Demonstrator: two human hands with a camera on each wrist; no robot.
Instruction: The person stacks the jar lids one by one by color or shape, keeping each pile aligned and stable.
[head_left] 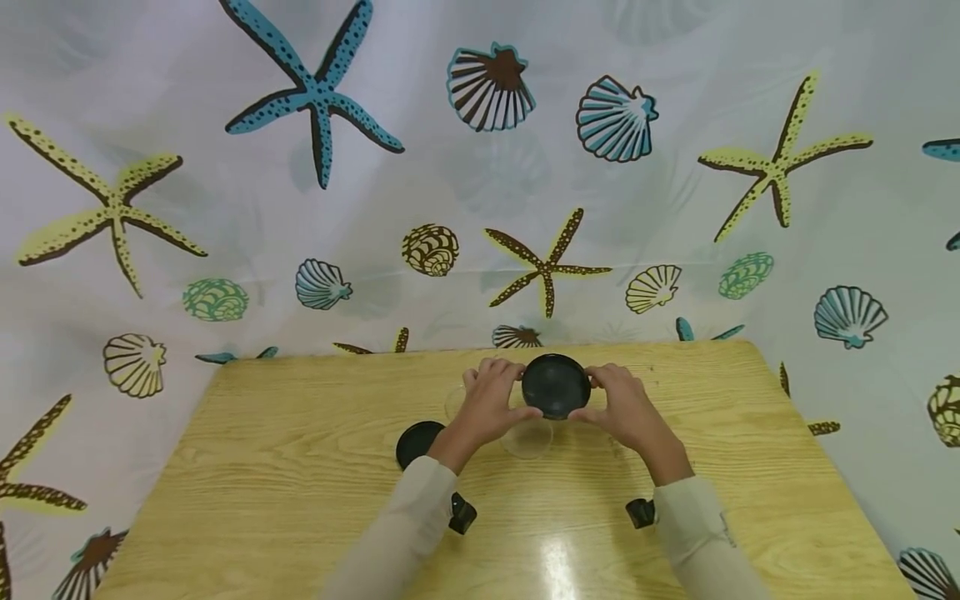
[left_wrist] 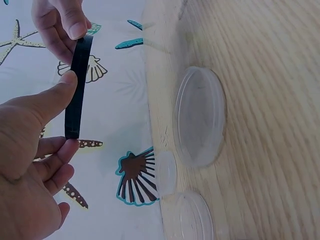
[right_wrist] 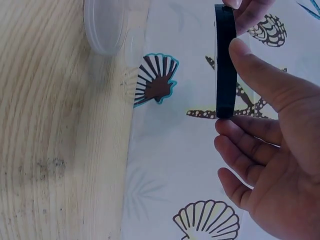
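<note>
A round black lid (head_left: 556, 387) is held up above the wooden table, its shallow inner side facing the head camera. My left hand (head_left: 492, 402) pinches its left edge between thumb and fingers. On the opposite edge, my right hand (head_left: 621, 406) grips it the same way. Seen edge-on in the left wrist view, the black lid (left_wrist: 79, 87) is a thin dark band; the right wrist view shows the lid (right_wrist: 226, 62) likewise. Below the hands lies a clear round container or lid (head_left: 528, 439). Near my left forearm rests a second black lid (head_left: 417, 443), partly covered by the arm.
Further clear round pieces lie on the table, one behind my left hand (head_left: 454, 403) and another low in the left wrist view (left_wrist: 192, 220). The wooden table (head_left: 300, 500) ends at a white curtain (head_left: 375, 208) printed with starfish and shells. Black straps (head_left: 641, 512) sit at both wrists.
</note>
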